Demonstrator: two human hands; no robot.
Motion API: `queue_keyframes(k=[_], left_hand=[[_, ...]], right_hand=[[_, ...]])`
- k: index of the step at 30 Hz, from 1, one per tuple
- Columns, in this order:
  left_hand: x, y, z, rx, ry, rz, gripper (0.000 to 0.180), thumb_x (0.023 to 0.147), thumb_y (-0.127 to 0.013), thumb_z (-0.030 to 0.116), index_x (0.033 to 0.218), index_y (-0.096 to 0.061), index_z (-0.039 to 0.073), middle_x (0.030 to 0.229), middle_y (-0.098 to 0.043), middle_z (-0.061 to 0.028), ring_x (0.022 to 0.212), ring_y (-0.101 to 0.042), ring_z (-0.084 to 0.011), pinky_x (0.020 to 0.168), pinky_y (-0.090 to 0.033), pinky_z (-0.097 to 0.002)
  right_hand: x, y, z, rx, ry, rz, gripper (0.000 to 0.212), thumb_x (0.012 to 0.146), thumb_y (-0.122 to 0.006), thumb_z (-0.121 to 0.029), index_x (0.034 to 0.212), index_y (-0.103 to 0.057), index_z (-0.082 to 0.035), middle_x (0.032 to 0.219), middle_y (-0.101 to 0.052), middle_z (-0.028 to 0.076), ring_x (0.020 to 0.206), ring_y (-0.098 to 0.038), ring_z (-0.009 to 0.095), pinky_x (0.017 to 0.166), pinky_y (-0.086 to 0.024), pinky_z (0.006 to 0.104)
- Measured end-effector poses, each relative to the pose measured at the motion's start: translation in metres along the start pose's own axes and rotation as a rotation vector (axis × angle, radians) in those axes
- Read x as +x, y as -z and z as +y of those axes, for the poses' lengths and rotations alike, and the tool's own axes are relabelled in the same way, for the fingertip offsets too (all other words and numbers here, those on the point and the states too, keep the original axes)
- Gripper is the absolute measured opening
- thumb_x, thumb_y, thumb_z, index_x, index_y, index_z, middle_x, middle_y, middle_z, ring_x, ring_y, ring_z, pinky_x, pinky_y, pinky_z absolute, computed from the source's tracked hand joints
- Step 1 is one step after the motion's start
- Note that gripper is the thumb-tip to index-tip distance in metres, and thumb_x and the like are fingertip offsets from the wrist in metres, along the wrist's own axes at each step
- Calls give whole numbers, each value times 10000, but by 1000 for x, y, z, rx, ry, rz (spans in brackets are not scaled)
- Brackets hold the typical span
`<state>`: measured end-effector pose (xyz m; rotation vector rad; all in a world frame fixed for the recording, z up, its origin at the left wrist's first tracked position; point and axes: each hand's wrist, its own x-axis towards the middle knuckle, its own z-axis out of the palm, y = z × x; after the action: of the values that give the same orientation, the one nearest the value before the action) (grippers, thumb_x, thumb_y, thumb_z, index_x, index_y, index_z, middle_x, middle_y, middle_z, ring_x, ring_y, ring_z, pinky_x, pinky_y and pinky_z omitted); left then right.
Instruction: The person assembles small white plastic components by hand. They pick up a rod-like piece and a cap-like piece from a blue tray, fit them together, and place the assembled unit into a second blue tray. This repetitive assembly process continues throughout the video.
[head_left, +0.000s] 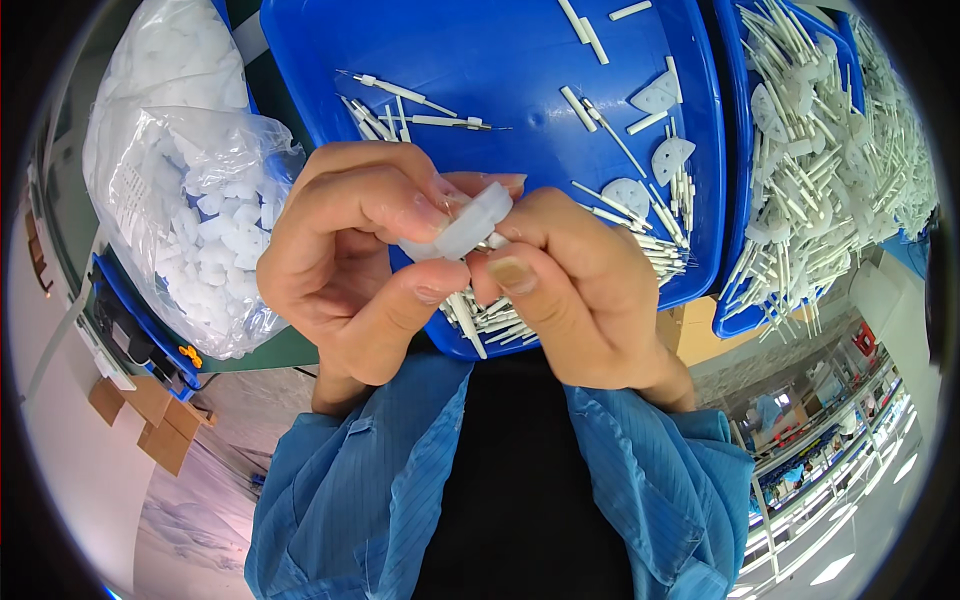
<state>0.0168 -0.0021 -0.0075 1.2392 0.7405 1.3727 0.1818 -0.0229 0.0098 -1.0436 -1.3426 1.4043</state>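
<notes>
My left hand [335,245] pinches a translucent white plastic piece [472,222] between thumb and fingers, above the near part of a blue tray [480,75]. From the other side my right hand [590,285] closes thumb and forefinger on a small white rod [495,240]. Its visible end meets the plastic piece; most of it is hidden by the fingers. Beneath both hands lie many thin white rods [466,322], partly covered by them. Flat, rounded white pieces with small holes [673,158] lie among more rods at the tray's right side.
On the left stands a clear plastic bag [150,130] full of small white pieces. A second blue tray [733,310], heaped with white rods and plates, is on the right. Cardboard boxes [165,440] sit at the lower left, and a shelving rack [800,440] at the lower right.
</notes>
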Motion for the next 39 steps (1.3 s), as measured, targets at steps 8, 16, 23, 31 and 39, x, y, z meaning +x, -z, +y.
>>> queue_keyframes(k=[8, 16, 23, 31, 39], left_hand=[[-5, -9, 2, 15, -32, 78, 266, 800, -716, 19, 999, -571, -81, 1022, -544, -208, 868, -627, -231, 811, -584, -451], [-3, -11, -10, -80, -144, 16, 332, 732, -774, 24, 999, -601, -73, 1021, -588, -222, 881, -652, -261, 823, -584, -423], [16, 11, 6, 431, -172, -273, 446, 647, -866, 121, 968, -611, -54, 1013, -596, -224, 851, -677, -339, 759, -610, -428], [12, 1, -2, 662, -466, -239, 273, 646, -835, 20, 868, -683, -23, 895, -677, -155, 797, -715, -282, 647, -615, -304], [4, 2, -11, 204, -477, -360, 485, 645, -837, -14, 1027, -539, -24, 1055, -579, -226, 848, -689, -424, 738, -623, -428]], right_hand=[[2, -13, -2, -637, 346, 182, 185, 862, -682, -122, 927, -590, 24, 509, -479, -9, 393, -505, 97, 360, -396, 245], [10, 7, 8, -430, 398, 38, 247, 770, -741, -145, 943, -634, -5, 629, -515, 24, 499, -512, 150, 438, -417, 289], [8, 28, 8, -567, 342, -90, 246, 740, -730, -177, 900, -662, -3, 878, -537, 105, 777, -510, 253, 648, -408, 349], [7, 25, -5, -264, -21, -87, 106, 783, -642, -84, 842, -620, 1, 726, -582, 107, 592, -532, 247, 548, -387, 329], [-10, 40, -35, -489, -231, 41, 77, 886, -621, -53, 892, -684, -10, 693, -631, 97, 547, -606, 223, 490, -457, 307]])
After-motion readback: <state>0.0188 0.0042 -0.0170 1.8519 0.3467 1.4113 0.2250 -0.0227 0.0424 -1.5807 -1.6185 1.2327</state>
